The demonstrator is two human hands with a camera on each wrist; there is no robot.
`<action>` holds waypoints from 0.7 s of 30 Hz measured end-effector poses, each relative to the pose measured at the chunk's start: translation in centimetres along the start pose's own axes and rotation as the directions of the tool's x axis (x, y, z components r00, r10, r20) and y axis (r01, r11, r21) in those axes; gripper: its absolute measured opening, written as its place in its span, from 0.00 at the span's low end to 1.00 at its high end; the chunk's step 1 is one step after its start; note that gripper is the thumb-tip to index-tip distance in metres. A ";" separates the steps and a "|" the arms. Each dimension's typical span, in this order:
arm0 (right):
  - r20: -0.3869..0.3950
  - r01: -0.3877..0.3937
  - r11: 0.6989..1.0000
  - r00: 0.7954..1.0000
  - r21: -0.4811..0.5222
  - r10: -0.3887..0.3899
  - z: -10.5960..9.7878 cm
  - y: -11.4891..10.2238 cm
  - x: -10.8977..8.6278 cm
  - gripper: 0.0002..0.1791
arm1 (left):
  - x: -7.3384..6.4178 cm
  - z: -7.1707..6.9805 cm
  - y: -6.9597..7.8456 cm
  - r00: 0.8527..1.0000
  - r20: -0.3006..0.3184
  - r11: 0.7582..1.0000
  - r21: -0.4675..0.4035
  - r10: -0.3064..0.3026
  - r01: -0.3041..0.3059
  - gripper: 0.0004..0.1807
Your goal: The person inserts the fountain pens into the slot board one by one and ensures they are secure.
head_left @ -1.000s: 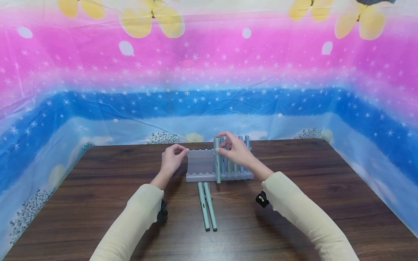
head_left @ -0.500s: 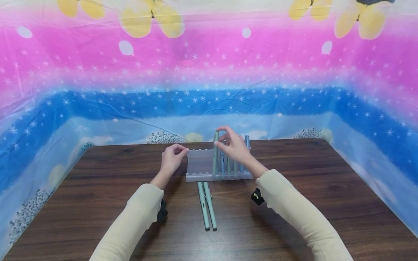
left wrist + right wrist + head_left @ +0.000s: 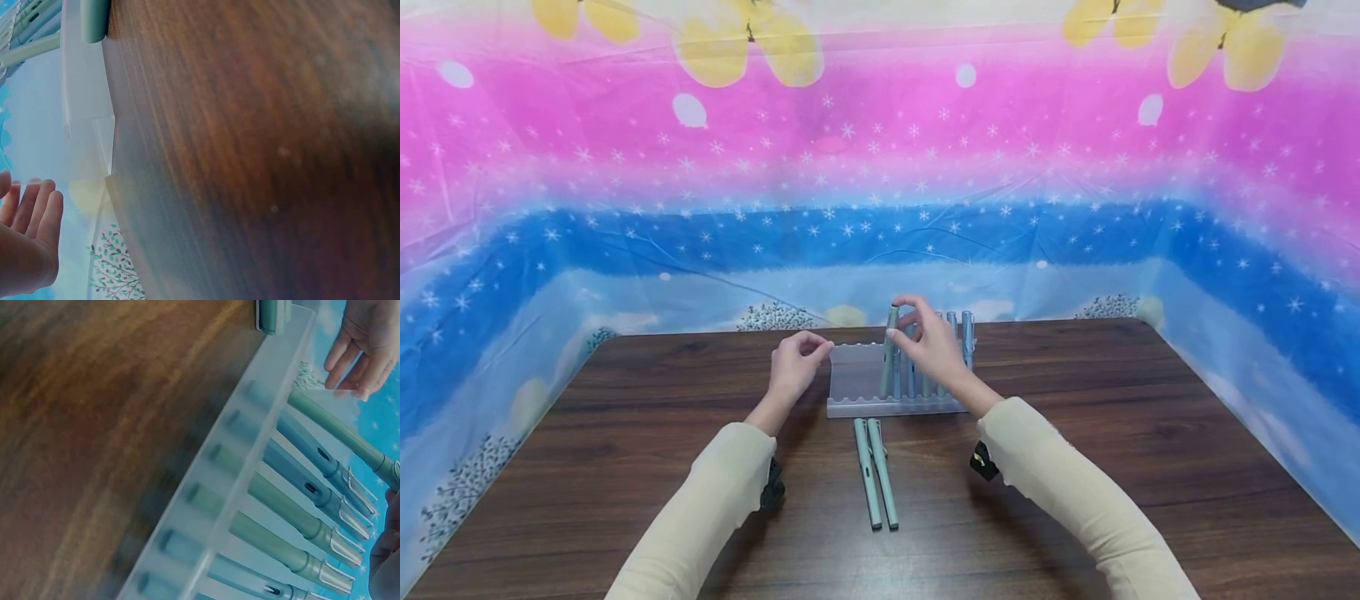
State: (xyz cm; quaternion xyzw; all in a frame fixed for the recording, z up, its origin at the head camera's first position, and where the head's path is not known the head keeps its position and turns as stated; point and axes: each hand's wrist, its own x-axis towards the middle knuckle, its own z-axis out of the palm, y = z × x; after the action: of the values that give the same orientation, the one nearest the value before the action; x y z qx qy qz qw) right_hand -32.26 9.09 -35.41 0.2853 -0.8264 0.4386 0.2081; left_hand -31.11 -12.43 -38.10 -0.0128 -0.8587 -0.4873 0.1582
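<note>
A green capped pen (image 3: 889,354) is pinched near its cap by my right hand (image 3: 934,343), slightly tilted. Its lower end is just inside the front ledge of a clear ridged pen rack (image 3: 857,372), left of the row of pens standing there. In the right wrist view those blue pens (image 3: 294,472) and green pens (image 3: 275,547) lean in the grooves, clips up. My left hand (image 3: 793,365) pinches the rack's upper left corner with thumb and fingertips. Two more green pens (image 3: 867,479) lie side by side on the table before the rack.
The dark wood table (image 3: 715,517) carries the rack near its far edge. A printed cloth (image 3: 880,233) hangs behind and along both sides. Black wrist cameras (image 3: 983,461) sit under both sleeves.
My right hand has lifted the green pen from in front of the rack and carried it back and left, beside the row. The left hand and the two lying pens keep their places.
</note>
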 end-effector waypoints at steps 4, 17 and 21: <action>0.006 0.011 0.999 1.000 -0.036 -0.011 0.4 0.2 -0.3 0.21 | 0.0 0.0 0.0 1.000 -0.001 1.000 -0.001 0.000 0.000 0.09; 0.070 -0.004 1.000 0.998 -0.008 0.005 0.6 0.4 -0.7 0.21 | 0.1 0.1 -0.1 1.000 0.000 1.000 -0.004 -0.002 0.002 0.10; 0.096 -0.025 1.000 0.995 -0.001 0.025 0.6 0.3 -0.7 0.20 | 0.1 0.1 -0.2 1.000 -0.001 1.000 -0.005 -0.005 0.005 0.10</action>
State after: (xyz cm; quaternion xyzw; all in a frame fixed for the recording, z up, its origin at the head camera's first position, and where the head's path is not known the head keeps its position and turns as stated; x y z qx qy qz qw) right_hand -32.03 8.91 -36.34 0.2960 -0.8389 0.4269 0.1625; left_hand -31.24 -12.46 -38.25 -0.0106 -0.8575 -0.4897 0.1573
